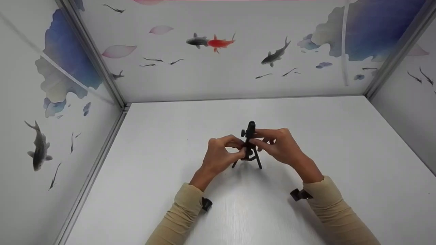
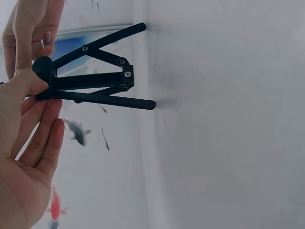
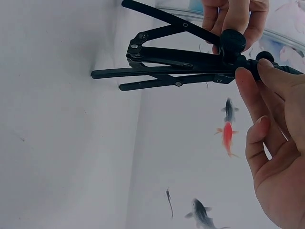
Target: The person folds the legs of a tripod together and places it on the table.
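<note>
A small black tripod (image 1: 250, 149) stands upright on the white table, its legs partly spread. My left hand (image 1: 218, 154) pinches it low on its left side, at the top of the legs; in the left wrist view the thumb lies by a round knob (image 2: 44, 67). Higher up, my right hand (image 1: 281, 146) pinches the post from the right with thumb and fingertips. The right wrist view shows the leg braces (image 3: 136, 46) and a large round knob (image 3: 233, 40) beside the right fingers. Part of the upper post is hidden behind the hands.
The white tabletop (image 1: 163, 136) extends around the tripod. White walls with painted fish and petals enclose it, such as the back wall (image 1: 231, 75), with metal rails (image 1: 92, 51) at the corners. A small black camera (image 1: 299, 194) is worn on the right wrist.
</note>
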Demonstrator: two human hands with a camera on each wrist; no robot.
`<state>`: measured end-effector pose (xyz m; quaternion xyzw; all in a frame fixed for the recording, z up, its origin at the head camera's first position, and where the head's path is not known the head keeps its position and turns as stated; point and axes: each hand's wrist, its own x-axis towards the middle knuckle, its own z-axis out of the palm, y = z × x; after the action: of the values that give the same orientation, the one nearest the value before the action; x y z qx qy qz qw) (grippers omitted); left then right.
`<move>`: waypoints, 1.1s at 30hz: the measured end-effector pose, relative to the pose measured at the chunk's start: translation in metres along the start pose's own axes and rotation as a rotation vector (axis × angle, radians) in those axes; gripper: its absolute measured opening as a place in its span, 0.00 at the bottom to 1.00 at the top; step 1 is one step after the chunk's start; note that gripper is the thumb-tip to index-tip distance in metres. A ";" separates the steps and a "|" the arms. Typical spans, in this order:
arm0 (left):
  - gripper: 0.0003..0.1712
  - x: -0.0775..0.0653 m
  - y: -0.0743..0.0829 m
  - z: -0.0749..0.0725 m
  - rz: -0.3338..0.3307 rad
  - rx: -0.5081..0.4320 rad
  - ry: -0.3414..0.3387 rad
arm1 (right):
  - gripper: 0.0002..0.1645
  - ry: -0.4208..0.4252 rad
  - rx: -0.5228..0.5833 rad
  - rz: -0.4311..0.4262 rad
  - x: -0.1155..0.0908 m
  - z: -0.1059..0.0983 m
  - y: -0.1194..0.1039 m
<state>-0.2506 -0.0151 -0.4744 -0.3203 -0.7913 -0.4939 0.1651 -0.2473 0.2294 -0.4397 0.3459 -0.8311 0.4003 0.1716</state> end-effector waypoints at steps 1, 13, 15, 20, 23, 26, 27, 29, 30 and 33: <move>0.06 0.000 0.000 0.000 -0.001 -0.002 0.000 | 0.19 -0.001 0.002 0.000 0.000 0.000 0.000; 0.07 0.000 0.002 0.000 -0.014 -0.005 0.007 | 0.19 -0.002 0.014 0.002 0.000 0.000 0.001; 0.07 0.000 0.002 -0.001 -0.015 -0.008 0.009 | 0.19 -0.002 0.014 -0.001 0.000 0.000 0.001; 0.07 0.000 0.003 -0.001 -0.004 -0.015 0.016 | 0.19 -0.001 0.018 -0.012 0.000 -0.001 0.002; 0.08 0.000 0.003 -0.001 -0.001 -0.022 0.019 | 0.19 -0.004 0.021 -0.015 0.000 -0.001 0.002; 0.08 0.000 0.003 -0.001 -0.005 -0.031 0.021 | 0.19 -0.003 0.015 -0.013 0.000 -0.001 0.002; 0.08 0.000 0.003 -0.001 -0.006 -0.033 0.022 | 0.19 -0.003 0.010 -0.013 0.000 -0.001 0.001; 0.08 0.000 0.003 0.000 -0.006 -0.038 0.024 | 0.19 -0.001 0.002 -0.011 0.000 -0.001 0.002; 0.08 0.000 0.003 0.000 -0.006 -0.039 0.026 | 0.19 0.001 -0.001 -0.009 0.001 -0.001 0.001; 0.08 0.000 0.003 0.000 -0.004 -0.044 0.030 | 0.19 0.002 -0.002 -0.005 0.001 -0.001 0.001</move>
<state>-0.2490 -0.0141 -0.4723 -0.3148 -0.7783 -0.5164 0.1689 -0.2488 0.2302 -0.4393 0.3475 -0.8303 0.3994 0.1739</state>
